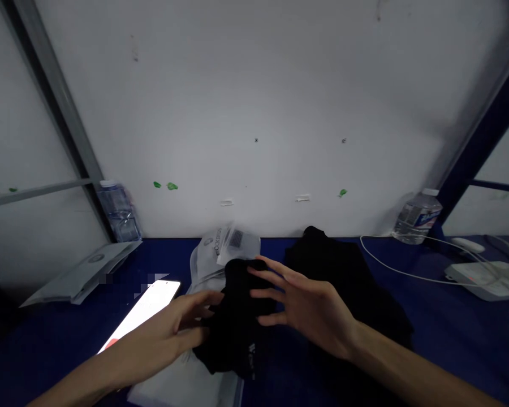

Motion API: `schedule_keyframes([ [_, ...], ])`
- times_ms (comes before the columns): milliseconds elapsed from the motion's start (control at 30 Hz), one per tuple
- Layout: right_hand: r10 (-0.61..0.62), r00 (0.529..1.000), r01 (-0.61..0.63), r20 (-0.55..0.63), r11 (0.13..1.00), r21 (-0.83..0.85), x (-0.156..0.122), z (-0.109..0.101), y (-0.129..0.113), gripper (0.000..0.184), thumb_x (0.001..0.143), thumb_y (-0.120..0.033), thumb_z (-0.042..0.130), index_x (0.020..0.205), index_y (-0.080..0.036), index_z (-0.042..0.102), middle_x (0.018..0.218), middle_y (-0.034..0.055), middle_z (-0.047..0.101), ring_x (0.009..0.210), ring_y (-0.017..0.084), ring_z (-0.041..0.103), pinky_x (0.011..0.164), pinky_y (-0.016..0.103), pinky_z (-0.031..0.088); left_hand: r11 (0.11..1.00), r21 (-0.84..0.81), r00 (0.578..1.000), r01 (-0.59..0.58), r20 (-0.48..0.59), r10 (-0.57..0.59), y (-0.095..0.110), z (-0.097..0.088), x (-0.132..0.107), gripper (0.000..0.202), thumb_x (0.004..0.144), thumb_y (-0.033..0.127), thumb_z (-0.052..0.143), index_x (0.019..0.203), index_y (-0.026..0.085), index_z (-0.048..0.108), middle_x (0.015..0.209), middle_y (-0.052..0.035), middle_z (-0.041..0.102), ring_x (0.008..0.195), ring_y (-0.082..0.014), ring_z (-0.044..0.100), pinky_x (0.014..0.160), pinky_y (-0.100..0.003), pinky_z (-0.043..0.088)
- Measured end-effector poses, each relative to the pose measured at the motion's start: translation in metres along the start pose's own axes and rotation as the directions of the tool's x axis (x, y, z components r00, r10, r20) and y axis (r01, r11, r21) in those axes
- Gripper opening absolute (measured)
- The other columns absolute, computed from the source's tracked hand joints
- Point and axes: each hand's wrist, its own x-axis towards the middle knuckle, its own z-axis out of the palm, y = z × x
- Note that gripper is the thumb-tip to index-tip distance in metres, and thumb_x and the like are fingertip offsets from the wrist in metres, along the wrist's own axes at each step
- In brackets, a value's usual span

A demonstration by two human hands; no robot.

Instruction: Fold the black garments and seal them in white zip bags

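A black fabric piece (237, 322) with small white lettering near its lower end lies in the middle, between my two hands. My left hand (173, 325) is at its left edge, thumb and fingers apart, the tips touching the fabric. From the right, my right hand (309, 302) reaches over it with fingers spread, the fingertips on its upper right side. Beneath the fabric are clear plastic packaging bags (207, 254) with printed text and a label. More black fabric (339, 265) is spread on the blue table to the right, partly hidden by my right hand and forearm.
A lit phone (152, 302) lies left of my left hand. Flat white printed packages (85, 268) rest farther left. Water bottles stand against the wall, one at the left (119, 212) and one at the right (419, 217). A white cable (390, 265) runs to a white power strip (487, 280).
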Motion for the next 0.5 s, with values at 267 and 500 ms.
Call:
schedule_keyframes([
  [267, -0.149, 0.971, 0.084, -0.189, 0.945, -0.315, 0.004, -0.007, 0.013, 0.053, 0.094, -0.029, 0.061, 0.144, -0.036, 0.046, 0.145, 0.0085, 0.052, 0.117, 0.024, 0.060, 0.094, 0.044, 0.050, 0.861, -0.502, 0.992, 0.079, 0.123, -0.019, 0.018, 0.012, 0.015, 0.039, 0.090, 0.025, 0.052, 0.128, 0.022, 0.056, 0.145, -0.0101, 0.052, 0.123, -0.0273, 0.060, 0.109, -0.045, 0.043],
  [500, -0.334, 0.941, 0.173, -0.058, 0.620, -0.765, 0.002, 0.001, 0.032, 0.067, 0.087, -0.021, 0.067, 0.144, -0.034, 0.036, 0.133, 0.0070, 0.058, 0.110, 0.022, 0.061, 0.095, 0.043, 0.051, 0.992, 0.097, 0.992, -0.074, -0.098, 0.084, 0.023, 0.003, 0.012, 0.036, 0.096, 0.047, 0.053, 0.130, 0.033, 0.050, 0.136, -0.0045, 0.058, 0.119, -0.0274, 0.060, 0.096, -0.042, 0.051],
])
